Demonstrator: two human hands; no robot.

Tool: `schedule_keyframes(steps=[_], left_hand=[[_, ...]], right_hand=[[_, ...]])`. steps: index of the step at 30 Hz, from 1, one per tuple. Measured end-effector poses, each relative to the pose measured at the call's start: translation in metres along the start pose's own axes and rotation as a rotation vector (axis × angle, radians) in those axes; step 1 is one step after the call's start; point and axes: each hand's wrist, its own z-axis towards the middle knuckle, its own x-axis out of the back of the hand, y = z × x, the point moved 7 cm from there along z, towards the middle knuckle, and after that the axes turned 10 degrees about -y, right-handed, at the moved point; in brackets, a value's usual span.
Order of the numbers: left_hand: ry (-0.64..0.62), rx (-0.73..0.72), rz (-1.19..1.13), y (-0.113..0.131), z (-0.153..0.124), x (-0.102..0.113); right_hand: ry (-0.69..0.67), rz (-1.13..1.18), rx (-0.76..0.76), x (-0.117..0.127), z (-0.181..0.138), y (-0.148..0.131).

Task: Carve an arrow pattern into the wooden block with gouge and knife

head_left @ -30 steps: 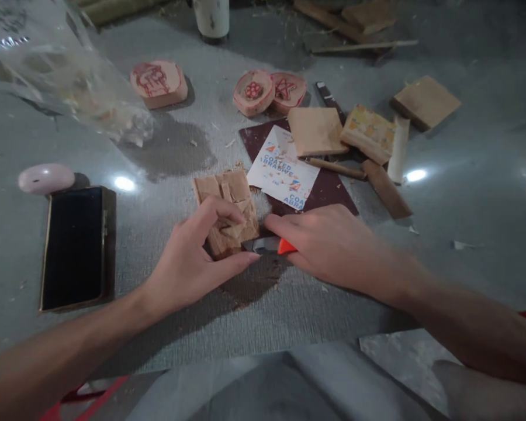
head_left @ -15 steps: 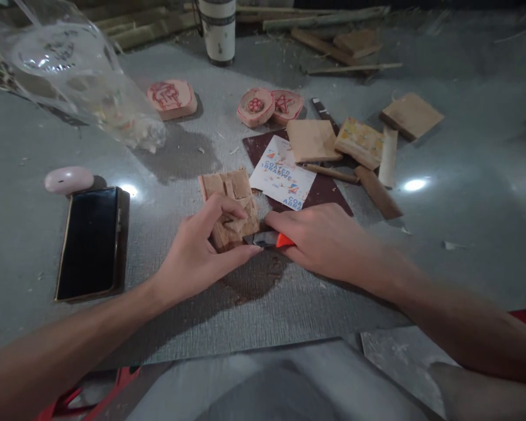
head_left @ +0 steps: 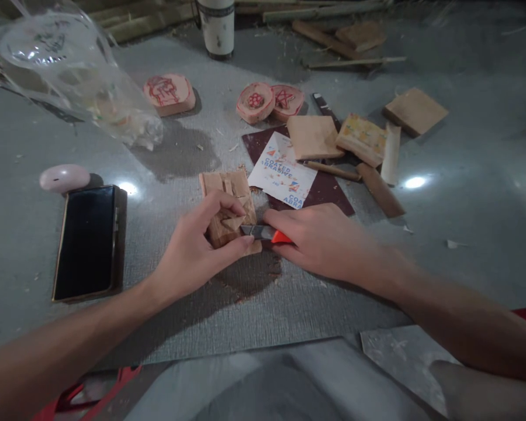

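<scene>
A carved wooden block [head_left: 234, 184] lies on the grey table, with grooves and raised parts cut in its upper face. My left hand [head_left: 201, 231] grips it from the left, index finger on top and thumb along the near side. In my right hand [head_left: 324, 237] is a utility knife [head_left: 280, 236] with an orange body, mostly hidden by the fingers. Its blade points left and meets the block's right side, close to my left thumb tip. Wood crumbs lie on the table near the block.
Sandpaper [head_left: 284, 172] lies beyond my hands, with wood pieces [head_left: 315, 137] on it. Stamps with red carvings [head_left: 169, 93] stand farther back. At left are a phone [head_left: 87, 242], a pink case [head_left: 65, 177] and a plastic bottle [head_left: 114, 108]. A cup [head_left: 218, 29] stands behind.
The knife blade has shifted slightly left and up against the block. My left thumb has drawn back a little to the left, and the block's lower right corner now shows.
</scene>
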Motion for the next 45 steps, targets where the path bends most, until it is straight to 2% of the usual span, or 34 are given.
schedule_keyframes(steps=[12,26,45], left_hand=[[-0.053,0.002,-0.031,-0.003,0.000,-0.005],[-0.118,-0.013,-0.014,-0.008,-0.001,-0.008],[-0.143,-0.042,0.003,-0.002,-0.001,-0.011]], right_hand=[[-0.090,0.016,0.015,0.002,0.003,-0.005],[-0.113,0.015,0.014,0.002,0.003,-0.005],[-0.142,-0.006,-0.007,0.000,0.001,-0.006]])
